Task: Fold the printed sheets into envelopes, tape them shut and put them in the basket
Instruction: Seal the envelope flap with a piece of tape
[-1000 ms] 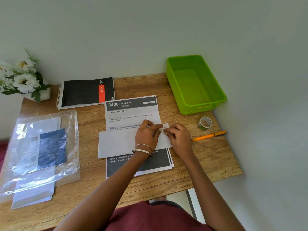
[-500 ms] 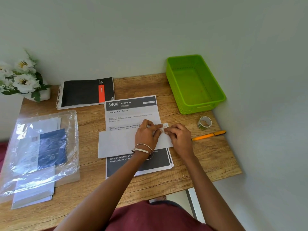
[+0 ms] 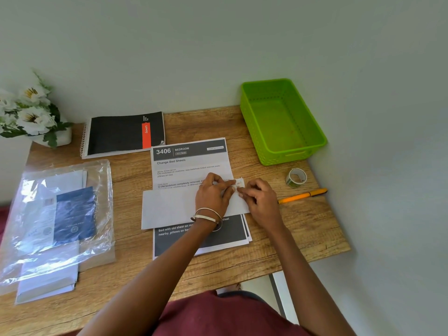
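Wooden bench [image 3: 303, 229] carries the folded sheet [image 3: 169, 207] at centre, where both hands [image 3: 213, 195] [image 3: 261, 202] pinch a tape strip [image 3: 240, 183] at its far edge; uneven pressing could wrinkle it or catch the printed sheets [image 3: 189, 163] beneath.

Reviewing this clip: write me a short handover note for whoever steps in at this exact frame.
Left hand and right hand both pinch a small piece of tape at the top right edge of the folded envelope.
The envelope lies across the stack of printed sheets at mid-table.
Tape roll stands right of the hands, near the orange pen.
Green basket at the far right corner holds no envelope.
Done: one sheet folded.
Left: finish taping, put it in the basket, then fold the remaining sheets.
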`<state>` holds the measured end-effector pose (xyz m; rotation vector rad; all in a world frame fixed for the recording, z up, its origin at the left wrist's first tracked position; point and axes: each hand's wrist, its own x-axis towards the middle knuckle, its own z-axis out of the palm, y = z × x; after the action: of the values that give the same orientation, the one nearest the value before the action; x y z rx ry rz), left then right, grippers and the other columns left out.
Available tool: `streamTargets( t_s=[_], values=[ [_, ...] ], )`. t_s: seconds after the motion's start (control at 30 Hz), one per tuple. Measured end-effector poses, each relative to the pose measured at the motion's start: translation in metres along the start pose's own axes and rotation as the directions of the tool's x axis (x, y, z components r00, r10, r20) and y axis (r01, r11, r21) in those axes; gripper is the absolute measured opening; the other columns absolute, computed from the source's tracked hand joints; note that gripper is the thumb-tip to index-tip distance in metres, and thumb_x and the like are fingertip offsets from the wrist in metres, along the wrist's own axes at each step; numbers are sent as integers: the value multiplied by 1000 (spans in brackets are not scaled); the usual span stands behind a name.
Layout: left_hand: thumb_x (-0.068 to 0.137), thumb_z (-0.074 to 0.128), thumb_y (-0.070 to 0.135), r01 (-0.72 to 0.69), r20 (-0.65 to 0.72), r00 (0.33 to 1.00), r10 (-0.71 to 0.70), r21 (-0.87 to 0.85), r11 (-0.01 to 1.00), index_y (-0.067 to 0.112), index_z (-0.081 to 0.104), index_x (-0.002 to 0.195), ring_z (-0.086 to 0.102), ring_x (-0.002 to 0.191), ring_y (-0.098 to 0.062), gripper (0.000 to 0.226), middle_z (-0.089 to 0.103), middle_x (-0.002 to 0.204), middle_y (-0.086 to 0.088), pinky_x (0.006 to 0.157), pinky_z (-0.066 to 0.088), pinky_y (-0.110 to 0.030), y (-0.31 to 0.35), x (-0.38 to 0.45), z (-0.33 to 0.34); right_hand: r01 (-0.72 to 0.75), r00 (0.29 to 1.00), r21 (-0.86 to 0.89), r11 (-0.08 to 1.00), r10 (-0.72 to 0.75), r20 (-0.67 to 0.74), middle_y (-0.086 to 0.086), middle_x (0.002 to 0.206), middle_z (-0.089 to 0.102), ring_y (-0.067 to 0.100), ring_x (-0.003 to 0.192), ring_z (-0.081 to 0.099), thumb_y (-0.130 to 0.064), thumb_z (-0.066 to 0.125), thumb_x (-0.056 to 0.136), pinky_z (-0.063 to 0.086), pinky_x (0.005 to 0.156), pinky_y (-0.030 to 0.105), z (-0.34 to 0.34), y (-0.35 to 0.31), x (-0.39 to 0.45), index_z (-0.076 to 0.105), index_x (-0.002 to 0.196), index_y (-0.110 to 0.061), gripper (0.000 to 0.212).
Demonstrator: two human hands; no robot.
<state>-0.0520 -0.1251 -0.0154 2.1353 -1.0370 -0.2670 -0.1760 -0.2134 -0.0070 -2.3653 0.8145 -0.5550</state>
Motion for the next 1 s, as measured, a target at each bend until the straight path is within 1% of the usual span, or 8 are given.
streamTargets(
  t_s=[0.13, 0.2, 0.3, 0.53, 0.7, 0.77, 0.87, 1.0],
  values=[
    [82, 67, 26, -6, 0, 1000, 6, -1, 1000, 22, 72, 103, 54, 81, -20, 21, 52, 92, -3, 71, 48, -32, 0, 1, 1, 38, 983, 47, 998, -46, 180, 4, 100, 53, 18, 96, 45, -11, 65, 87, 35, 80, 15, -14, 7, 1, 74, 103, -11, 19],
    [82, 68, 29, -1, 10, 1000, 1, -6, 1000, 22, 72, 103, 53, 82, -19, 23, 51, 93, -3, 73, 47, -32, 1, 1, 0, -2, 976, 111, 994, -23, 218, 2, 102, 53, 18, 99, 48, -1, 62, 85, 39, 85, 18, -21, 10, 3, 75, 99, -11, 21],
    [82, 67, 35, -2, 17, 1000, 2, -2, 1000, 22, 71, 105, 52, 86, -18, 27, 52, 95, -2, 75, 44, -29, 2, -1, -1, -81, 989, 158, 984, 59, 137, 3, 100, 56, 15, 96, 52, 8, 50, 87, 42, 81, 21, -21, 7, 7, 72, 104, -13, 35],
    [81, 68, 35, 10, 16, 1000, -10, 12, 1000, 24, 70, 106, 52, 85, -19, 28, 51, 96, -3, 73, 42, -28, 3, -1, -2, -14, 993, -68, 998, 22, 118, 6, 101, 46, 15, 99, 38, 5, 49, 88, 36, 81, 23, -4, 2, 4, 62, 125, -15, 43],
    [80, 69, 31, 11, 25, 1000, -12, 26, 1000, 22, 70, 107, 54, 86, -21, 28, 52, 97, -4, 76, 44, -30, 3, -2, -2, 13, 996, -15, 1000, -12, 84, 8, 97, 51, 17, 95, 44, -1, 59, 88, 41, 77, 26, -7, 8, -1, 73, 101, -4, 20],
    [79, 70, 31, 13, 20, 1000, -14, 25, 1000, 22, 71, 106, 54, 85, -21, 28, 52, 96, -4, 75, 44, -29, 2, -2, -1, -30, 998, 53, 998, 27, 61, 6, 95, 52, 16, 92, 48, -1, 54, 86, 44, 76, 26, -12, 6, 1, 74, 94, -5, 22],
    [79, 70, 35, 29, 23, 999, -29, 17, 999, 23, 71, 106, 52, 85, -19, 29, 52, 97, -3, 74, 40, -26, 4, -1, -1, -51, 997, 16, 999, 50, 56, 6, 98, 49, 16, 93, 46, -2, 43, 86, 40, 78, 22, -12, -1, 4, 68, 114, -13, 39],
    [80, 69, 34, 47, 35, 998, -48, 13, 999, 26, 71, 106, 52, 86, -18, 27, 51, 98, -1, 74, 41, -27, 5, 0, -1, 2, 993, -183, 983, 19, 115, 9, 104, 45, 20, 100, 41, 0, 49, 91, 36, 80, 22, -3, -5, 1, 59, 129, -17, 43]
  ],
)
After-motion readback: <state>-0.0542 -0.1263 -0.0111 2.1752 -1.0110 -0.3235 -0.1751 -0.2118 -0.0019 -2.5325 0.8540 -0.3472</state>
